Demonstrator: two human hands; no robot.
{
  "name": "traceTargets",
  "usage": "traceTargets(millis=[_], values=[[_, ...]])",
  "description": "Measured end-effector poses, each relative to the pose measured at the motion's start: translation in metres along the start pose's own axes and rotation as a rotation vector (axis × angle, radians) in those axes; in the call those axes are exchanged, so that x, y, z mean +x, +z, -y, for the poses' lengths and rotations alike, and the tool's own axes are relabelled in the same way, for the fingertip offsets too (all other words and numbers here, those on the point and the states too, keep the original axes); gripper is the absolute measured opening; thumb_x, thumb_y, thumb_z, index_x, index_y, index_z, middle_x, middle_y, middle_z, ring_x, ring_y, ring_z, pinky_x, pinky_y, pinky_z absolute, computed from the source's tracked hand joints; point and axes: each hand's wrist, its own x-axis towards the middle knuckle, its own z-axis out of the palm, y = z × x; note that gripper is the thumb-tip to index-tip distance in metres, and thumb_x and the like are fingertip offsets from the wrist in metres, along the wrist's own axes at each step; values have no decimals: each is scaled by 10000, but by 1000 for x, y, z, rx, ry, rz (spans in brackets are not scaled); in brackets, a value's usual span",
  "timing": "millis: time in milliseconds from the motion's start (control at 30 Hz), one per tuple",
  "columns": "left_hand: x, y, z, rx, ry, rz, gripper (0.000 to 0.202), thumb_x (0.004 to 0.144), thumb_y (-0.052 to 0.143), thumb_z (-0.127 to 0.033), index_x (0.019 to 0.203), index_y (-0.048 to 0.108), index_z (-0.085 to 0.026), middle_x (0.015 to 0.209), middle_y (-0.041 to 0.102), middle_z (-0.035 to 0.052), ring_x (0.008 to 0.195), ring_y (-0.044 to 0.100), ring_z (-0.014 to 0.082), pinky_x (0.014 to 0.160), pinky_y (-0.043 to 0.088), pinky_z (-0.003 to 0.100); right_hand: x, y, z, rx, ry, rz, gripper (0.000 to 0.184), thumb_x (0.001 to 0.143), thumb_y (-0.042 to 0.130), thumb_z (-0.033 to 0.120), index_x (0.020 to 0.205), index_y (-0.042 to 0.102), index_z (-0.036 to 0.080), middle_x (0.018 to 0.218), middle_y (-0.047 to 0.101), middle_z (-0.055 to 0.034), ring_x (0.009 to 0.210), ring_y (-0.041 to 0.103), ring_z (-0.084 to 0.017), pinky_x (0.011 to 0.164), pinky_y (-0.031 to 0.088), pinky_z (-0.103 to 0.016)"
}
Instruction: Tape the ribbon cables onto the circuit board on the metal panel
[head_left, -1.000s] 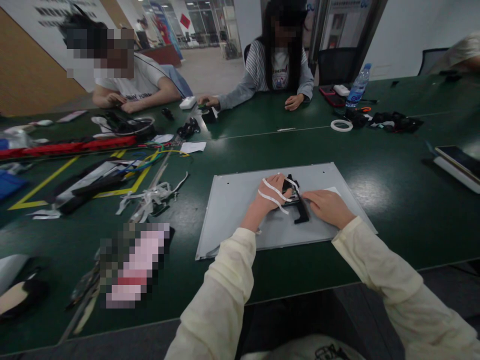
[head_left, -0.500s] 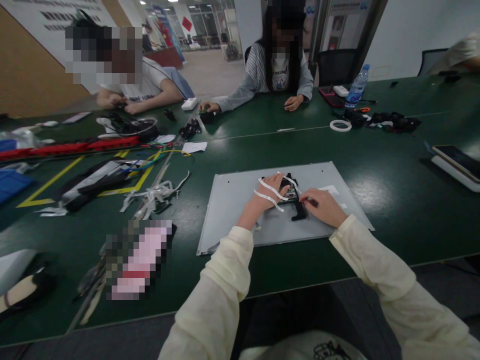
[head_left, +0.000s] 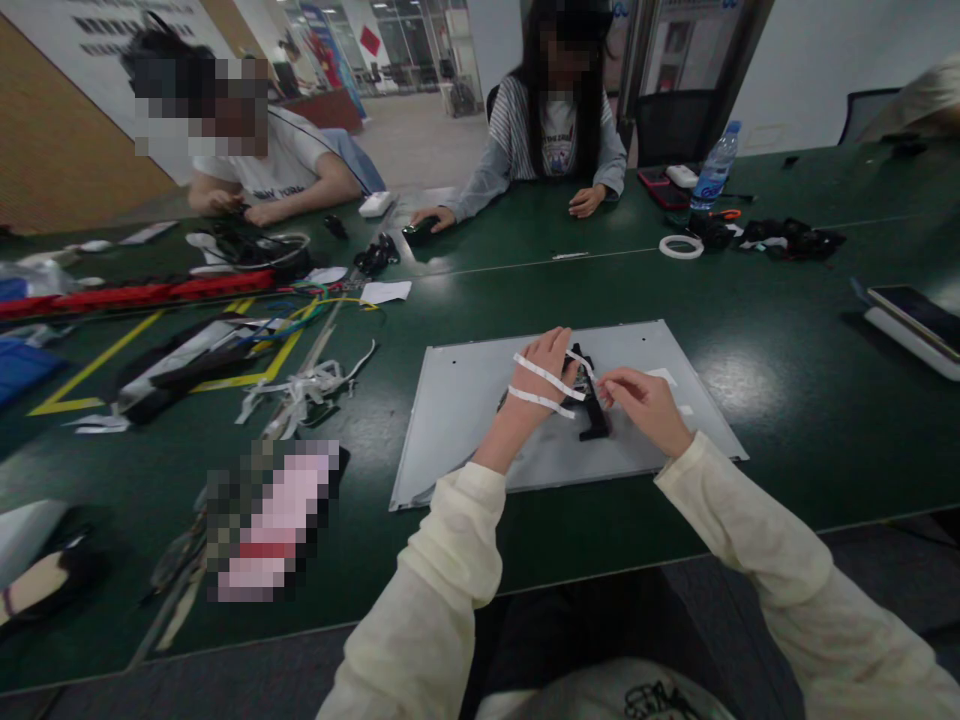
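Observation:
A white board [head_left: 465,400] lies on the green table in front of me, with a black bracket-like part [head_left: 595,425] on it. My left hand [head_left: 541,375] is closed round the far end of this part, covering much of it. White tape strips [head_left: 551,375] run across the back of that hand, and another short strip curves off by the thumb. Just to the right, my right hand [head_left: 637,398] pinches thumb and fingers together beside the part. Whatever is between those fingertips is too small to make out.
Left of the board are a heap of white strips [head_left: 304,395] and a pink phone-shaped thing [head_left: 281,520], blurred. A tape roll [head_left: 681,247], a water bottle [head_left: 716,168] and black parts [head_left: 795,240] stand farther back. Two people sit across the table.
My left hand has tilted over the black part, hiding more of its green inside. My right hand has stayed close by, shifting slightly. A co-worker's hand across the table has tilted a dark object.

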Motion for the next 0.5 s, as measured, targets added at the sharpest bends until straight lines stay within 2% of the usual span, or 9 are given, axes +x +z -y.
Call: traceTargets(millis=[67, 133, 200, 267, 400, 500], values=[[1, -7, -12, 24, -45, -70, 447, 897, 415, -229, 1324, 414, -96, 1355, 483, 158, 1253, 438, 250, 1047, 342, 400, 0, 3, 8, 249, 153, 66, 360, 876, 465, 472, 898, 632, 154, 770, 675, -60, 601, 619, -139, 488, 396, -225], [2, -9, -23, 70, -79, -100, 442, 891, 405, -197, 1324, 422, -112, 1367, 474, 149, 1277, 406, 265, 1058, 321, 429, 0, 6, 13, 396, 274, 153, 456, 856, 453, 562, 870, 626, 140, 758, 678, -74, 561, 618, -133, 418, 332, -203], [2, -8, -31, 119, -101, -104, 438, 889, 395, -177, 1324, 429, -132, 1388, 458, 138, 1304, 370, 283, 1067, 297, 469, -1, 9, 15, 444, 334, 216, 496, 833, 468, 601, 831, 627, 132, 720, 674, -76, 532, 606, -121, 390, 288, -189], [1, -5, -37, 145, -108, -94, 432, 892, 383, -168, 1320, 435, -141, 1398, 448, 133, 1320, 346, 293, 1073, 281, 495, -1, 9, 15, 445, 338, 230, 456, 802, 538, 580, 792, 631, 134, 666, 657, -55, 513, 581, -105, 387, 267, -181], [-1, -8, -34, 94, -139, -123, 412, 900, 373, -156, 1305, 451, -134, 1401, 442, 140, 1334, 338, 284, 1082, 291, 483, 0, 2, 11, 486, 298, 104, 320, 742, 660, 476, 711, 603, 162, 549, 565, 18, 461, 480, -72, 401, 254, -183], [-5, -17, -23, -147, -258, -155, 370, 895, 383, -140, 1250, 484, -136, 1318, 520, 145, 1239, 472, 250, 1030, 386, 418, 0, -8, 9, 534, 294, -31, 300, 759, 647, 451, 681, 566, 174, 526, 508, 40, 454, 424, -62, 418, 264, -182]])
